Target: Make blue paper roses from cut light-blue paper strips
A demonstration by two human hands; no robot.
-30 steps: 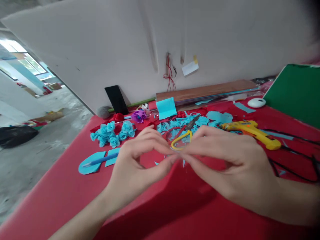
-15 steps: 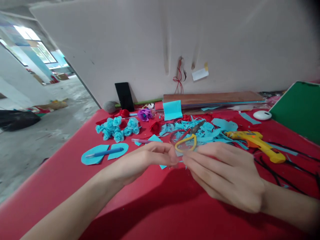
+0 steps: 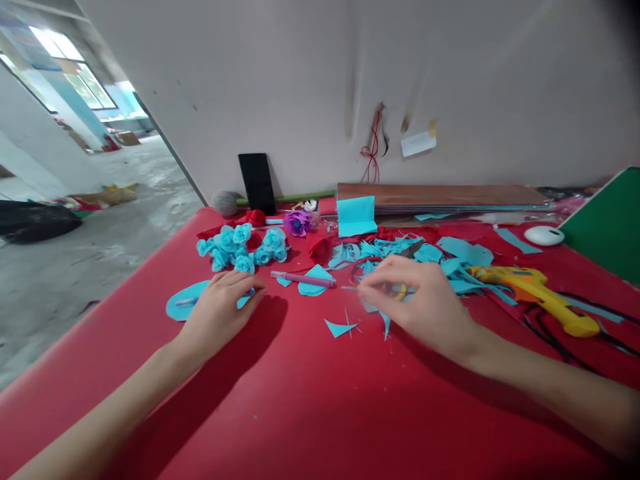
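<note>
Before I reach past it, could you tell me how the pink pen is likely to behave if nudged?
The pink pen would probably roll, as its barrel looks slim and rounded. It seems stiff and light, being straight and plastic-looking. The blue paper beneath it might shift along with it.

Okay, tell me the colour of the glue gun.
The glue gun is mostly yellow, seen best in the head view.

Red table (image 3: 280, 393) — blue paper roses (image 3: 235, 243), purple paper flower (image 3: 299, 223), blue scraps (image 3: 385, 248), yellow glue gun (image 3: 543, 290), white mouse (image 3: 545, 235)
</note>
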